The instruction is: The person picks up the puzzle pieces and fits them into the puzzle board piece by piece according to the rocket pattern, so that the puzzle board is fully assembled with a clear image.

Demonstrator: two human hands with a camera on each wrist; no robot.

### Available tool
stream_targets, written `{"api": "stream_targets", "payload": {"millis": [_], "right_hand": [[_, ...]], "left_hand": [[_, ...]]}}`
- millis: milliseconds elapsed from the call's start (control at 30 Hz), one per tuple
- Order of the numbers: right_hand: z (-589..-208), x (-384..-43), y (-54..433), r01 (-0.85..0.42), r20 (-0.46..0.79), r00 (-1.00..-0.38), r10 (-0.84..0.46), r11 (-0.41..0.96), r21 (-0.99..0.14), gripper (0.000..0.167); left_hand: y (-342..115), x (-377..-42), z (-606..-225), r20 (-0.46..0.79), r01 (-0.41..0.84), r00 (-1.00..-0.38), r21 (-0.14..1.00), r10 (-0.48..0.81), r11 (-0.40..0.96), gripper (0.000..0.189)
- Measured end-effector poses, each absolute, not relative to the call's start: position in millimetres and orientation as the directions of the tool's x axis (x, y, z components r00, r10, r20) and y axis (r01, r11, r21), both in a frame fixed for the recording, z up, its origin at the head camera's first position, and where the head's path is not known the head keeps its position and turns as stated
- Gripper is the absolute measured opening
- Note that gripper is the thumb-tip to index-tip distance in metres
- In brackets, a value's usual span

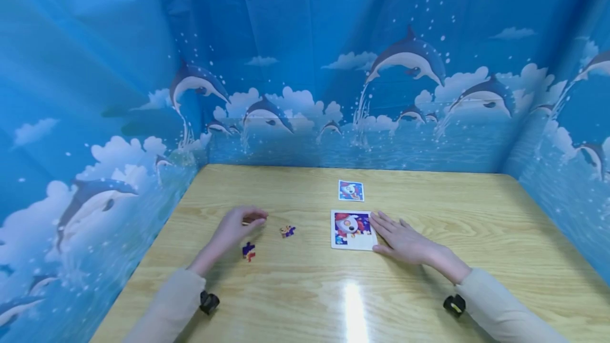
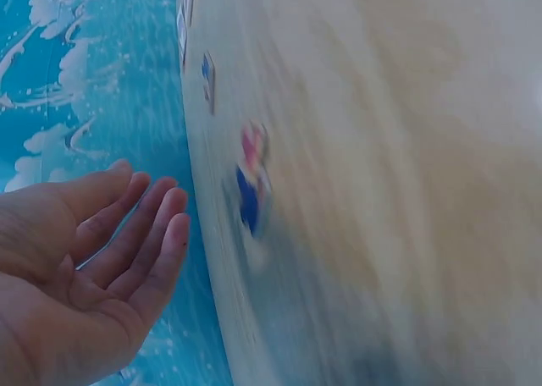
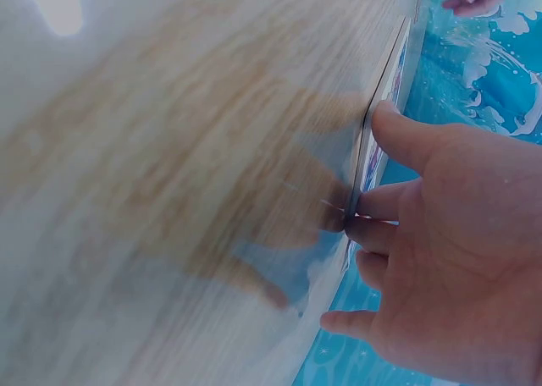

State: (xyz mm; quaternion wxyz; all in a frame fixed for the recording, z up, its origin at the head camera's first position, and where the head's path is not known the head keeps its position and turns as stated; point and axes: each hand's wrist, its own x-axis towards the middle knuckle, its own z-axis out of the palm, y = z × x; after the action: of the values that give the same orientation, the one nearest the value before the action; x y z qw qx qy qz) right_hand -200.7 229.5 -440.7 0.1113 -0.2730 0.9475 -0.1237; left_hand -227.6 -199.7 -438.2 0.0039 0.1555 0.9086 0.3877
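Observation:
My left hand (image 1: 240, 225) hovers over the left of the table, its fingers loosely bent and nothing seen between them. Close by lies a dark purple and red jigsaw piece (image 1: 249, 252), blurred in the left wrist view. A purple and orange jigsaw piece (image 1: 288, 231) rests a bit farther right. In the middle is a white-framed puzzle board (image 1: 355, 215) with a cartoon picture; its lower right part shows bare white. My right hand (image 1: 402, 240) touches the board's right edge with nearly straight fingers, the thumb at its lower corner.
Behind the board lies a small picture card (image 1: 351, 190) with a similar cartoon figure. The wooden table (image 1: 295, 290) has a bright glare spot near the front. A blue dolphin-print curtain (image 1: 305, 68) encloses the table at the back and sides.

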Motion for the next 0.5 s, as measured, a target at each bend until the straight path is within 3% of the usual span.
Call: {"api": "stream_targets", "payload": {"millis": [267,500], "right_hand": [[-439,-201,228,-0.490,-0.145,-0.827,-0.543,0.823,-0.287,0.072],[-445,-202,231,-0.506,-0.125,-0.819,-0.560,0.807,-0.305,0.073]], "left_hand": [[-225,-212,-445,0.073,0.300,-0.932,0.702,0.355,0.645,0.022],[-234,-199,-447,0.041,0.299,-0.923,0.703,0.383,0.645,0.033]]}}
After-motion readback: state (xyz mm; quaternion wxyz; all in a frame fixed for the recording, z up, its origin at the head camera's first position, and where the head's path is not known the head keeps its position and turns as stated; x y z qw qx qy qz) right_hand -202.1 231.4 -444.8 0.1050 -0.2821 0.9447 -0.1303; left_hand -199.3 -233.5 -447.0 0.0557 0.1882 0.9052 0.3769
